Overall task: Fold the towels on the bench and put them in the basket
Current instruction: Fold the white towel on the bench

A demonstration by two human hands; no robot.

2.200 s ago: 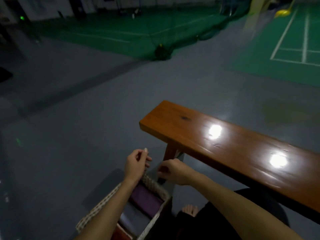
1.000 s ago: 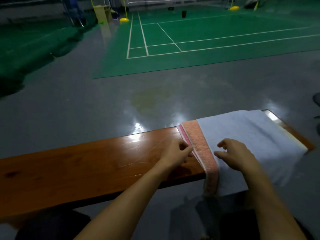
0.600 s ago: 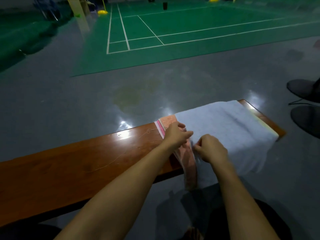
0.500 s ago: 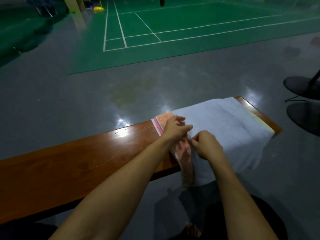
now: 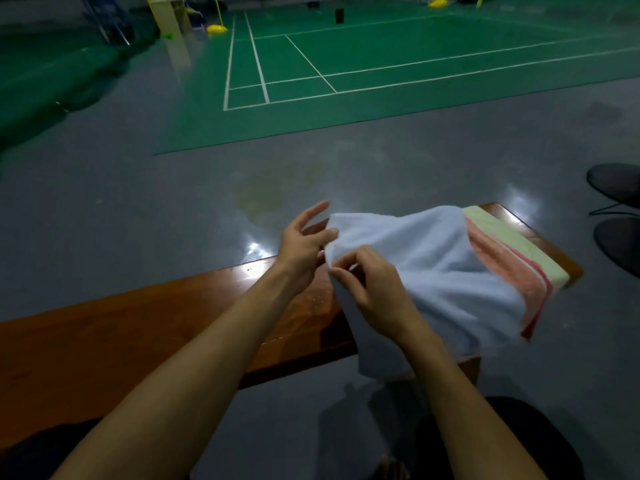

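nearest the camera, two bare forearms reach forward over dark-clothed knees toward the wooden bench (image 5: 145, 327), which runs left to right across the view. the right hand (image 5: 377, 292) is the nearer one; its thumb and fingers are curled and pinch the near left edge of the pale blue towel (image 5: 446, 271), lifting it off the wood. just beyond it, the left hand (image 5: 304, 244) grips the same edge further up, between thumb and lower fingers as far as can be seen, while its forefinger stands out straight and free.

the towel lies to the right of both hands, on the right end of the bench. its long axis follows the bench, running away from the held edge toward the far right end, and its near side hangs over the front edge of the seat. under it, at the right, show the pink striped towel (image 5: 516, 271) and a pale green towel (image 5: 512, 237), stacked on the bench end.

the fold probably turns on carrying the held left edge rightward along that long axis; both hands sit at that edge. no basket is in view here.

beyond the bench lies shiny grey floor, then a green court with white lines (image 5: 346, 64).
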